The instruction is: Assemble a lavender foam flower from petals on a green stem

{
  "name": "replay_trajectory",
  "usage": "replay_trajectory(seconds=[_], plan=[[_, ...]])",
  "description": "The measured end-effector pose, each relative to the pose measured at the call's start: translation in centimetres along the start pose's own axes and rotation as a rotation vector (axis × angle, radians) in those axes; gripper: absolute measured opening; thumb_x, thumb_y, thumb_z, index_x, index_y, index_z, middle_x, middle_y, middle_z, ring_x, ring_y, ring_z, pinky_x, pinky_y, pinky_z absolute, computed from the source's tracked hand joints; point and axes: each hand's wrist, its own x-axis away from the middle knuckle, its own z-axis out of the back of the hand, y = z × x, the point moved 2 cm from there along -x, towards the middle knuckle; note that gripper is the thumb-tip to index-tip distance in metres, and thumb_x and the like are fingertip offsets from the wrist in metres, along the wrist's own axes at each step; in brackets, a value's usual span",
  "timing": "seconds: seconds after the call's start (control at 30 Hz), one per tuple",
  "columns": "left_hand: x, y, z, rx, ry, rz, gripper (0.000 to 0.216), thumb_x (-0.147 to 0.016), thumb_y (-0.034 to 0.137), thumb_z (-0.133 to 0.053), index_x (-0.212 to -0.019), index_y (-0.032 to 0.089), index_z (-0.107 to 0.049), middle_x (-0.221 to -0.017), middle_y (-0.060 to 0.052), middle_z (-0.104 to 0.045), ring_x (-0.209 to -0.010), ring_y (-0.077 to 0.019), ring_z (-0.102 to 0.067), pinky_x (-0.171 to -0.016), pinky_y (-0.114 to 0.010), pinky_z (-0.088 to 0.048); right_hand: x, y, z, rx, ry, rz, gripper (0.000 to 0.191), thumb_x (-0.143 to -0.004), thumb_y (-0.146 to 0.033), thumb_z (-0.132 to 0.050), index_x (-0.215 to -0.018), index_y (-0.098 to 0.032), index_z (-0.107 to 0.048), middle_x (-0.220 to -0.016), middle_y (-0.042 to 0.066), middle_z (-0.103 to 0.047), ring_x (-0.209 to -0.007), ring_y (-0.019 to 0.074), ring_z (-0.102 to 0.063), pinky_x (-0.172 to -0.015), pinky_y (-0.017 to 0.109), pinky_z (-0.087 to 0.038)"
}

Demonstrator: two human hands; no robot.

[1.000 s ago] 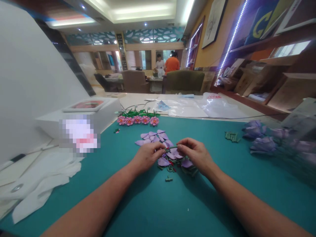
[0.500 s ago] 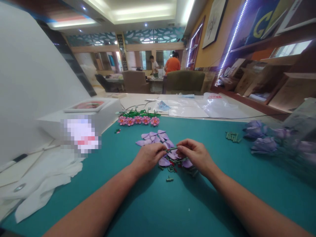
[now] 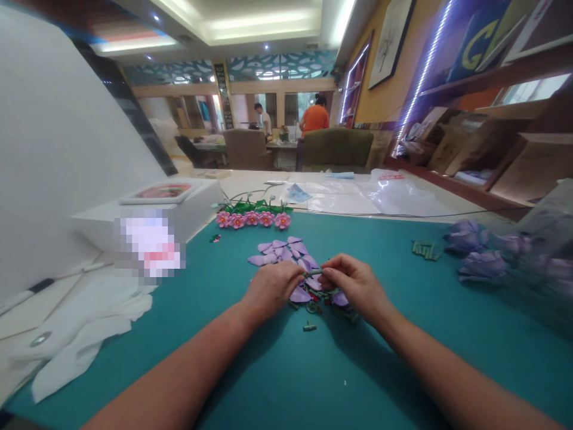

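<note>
Between my two hands is a short green stem piece (image 3: 314,272), held roughly level. My left hand (image 3: 273,288) is closed on its left end, and my right hand (image 3: 353,280) pinches the right end. Under and behind the fingers lies a pile of lilac petals (image 3: 280,248), partly covered by my hands. Small green and red pieces (image 3: 319,294) are mixed in at the near side of the pile. One loose green piece (image 3: 309,326) lies apart, nearer to me.
Pink flowers (image 3: 253,220) with green leaves lie behind the petals on the green mat (image 3: 277,382). At the right are several green stem pieces (image 3: 425,250) and lilac roses (image 3: 481,264). A white box (image 3: 197,203) and white cloth (image 3: 89,340) are at the left.
My left hand's fingers have shifted slightly around the stem piece's left end; both hands still hold it. In the background, a person in white has moved left and leans over.
</note>
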Motion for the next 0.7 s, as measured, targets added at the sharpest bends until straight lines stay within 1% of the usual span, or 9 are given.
replay_trajectory(seconds=[0.23, 0.5, 0.7], plan=[[0.1, 0.07, -0.12, -0.028, -0.001, -0.015, 0.023, -0.094, 0.025, -0.042, -0.095, 0.018, -0.064, -0.087, -0.005, -0.066, -0.08, -0.0167, -0.059, -0.07, -0.026, -0.04, 0.25, 0.11, -0.18, 0.01, 0.002, 0.025, 0.027, -0.067, -0.045, -0.067, -0.073, -0.019, -0.061, -0.063, 0.0, -0.069, -0.062, 0.0164, -0.065, -0.062, 0.031, -0.053], [0.12, 0.37, -0.1, -0.074, 0.008, -0.037, 0.023, -0.094, 0.025, -0.042, -0.095, 0.018, -0.064, -0.086, -0.005, -0.066, -0.079, -0.0165, -0.059, -0.069, -0.025, -0.04, 0.44, -0.03, -0.25, -0.004, 0.012, 0.02, 0.026, -0.065, -0.044, -0.069, -0.072, -0.02, -0.061, -0.062, 0.0, -0.068, -0.061, 0.0166, -0.066, -0.063, 0.031, -0.053], [0.12, 0.27, -0.29, -0.066, 0.022, -0.056, 0.023, -0.094, 0.025, -0.042, -0.095, 0.017, -0.064, -0.085, -0.005, -0.066, -0.079, -0.0166, -0.059, -0.069, -0.026, -0.04, 0.48, 0.19, -0.4, -0.025, 0.026, 0.027, 0.029, -0.065, -0.046, -0.07, -0.072, -0.019, -0.061, -0.061, 0.0, -0.068, -0.06, 0.0164, -0.065, -0.061, 0.03, -0.053]])
